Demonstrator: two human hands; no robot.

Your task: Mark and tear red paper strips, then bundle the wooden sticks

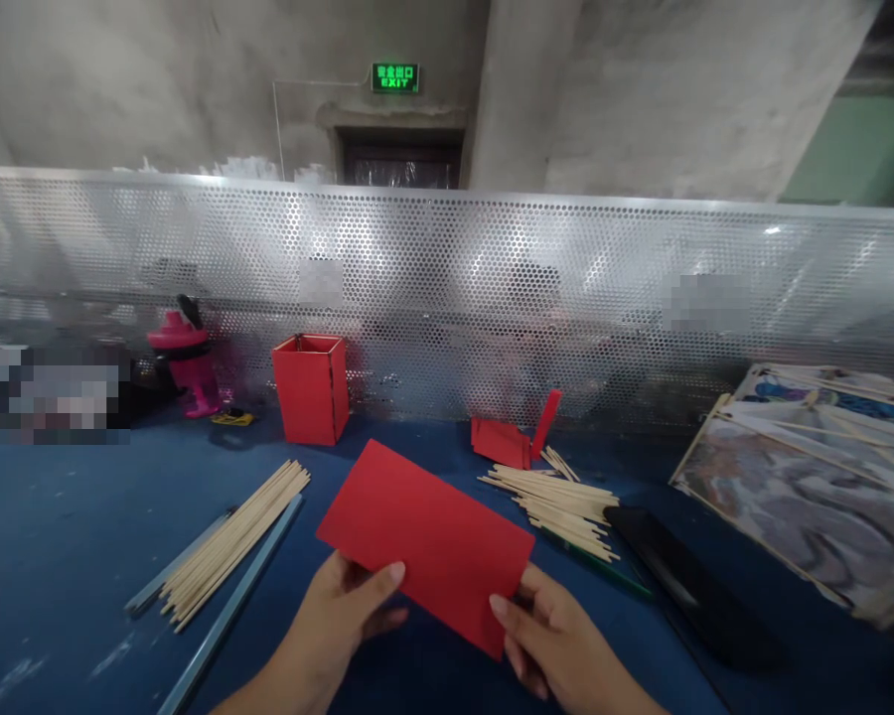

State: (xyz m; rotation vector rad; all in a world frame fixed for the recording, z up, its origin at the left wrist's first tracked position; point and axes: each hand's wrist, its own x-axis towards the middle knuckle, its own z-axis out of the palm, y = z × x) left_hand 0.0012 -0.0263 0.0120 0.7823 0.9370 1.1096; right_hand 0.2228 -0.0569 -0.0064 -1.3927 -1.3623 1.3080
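Observation:
A flat rectangle of red card (432,541) is held above the blue table, tilted down toward the right. My left hand (343,606) grips its lower left edge, thumb on top and fingers beneath. At its lower right corner, my right hand (555,631) pinches the same card, also with the thumb on top. Left of the card lies a bundle of thin wooden sticks (234,541). A second pile of wooden sticks (558,501) is on the right. Behind the card stands an open-topped red box (309,392) with dark seams along one corner.
A perforated metal panel (417,288) runs along the table's back. Red card pieces (501,442) lie before it. A long black object (689,576) rests at right, near a printed sheet with sticks (797,477). A pink cup (190,362) stands back left; a pale blue strip (230,606) lies left.

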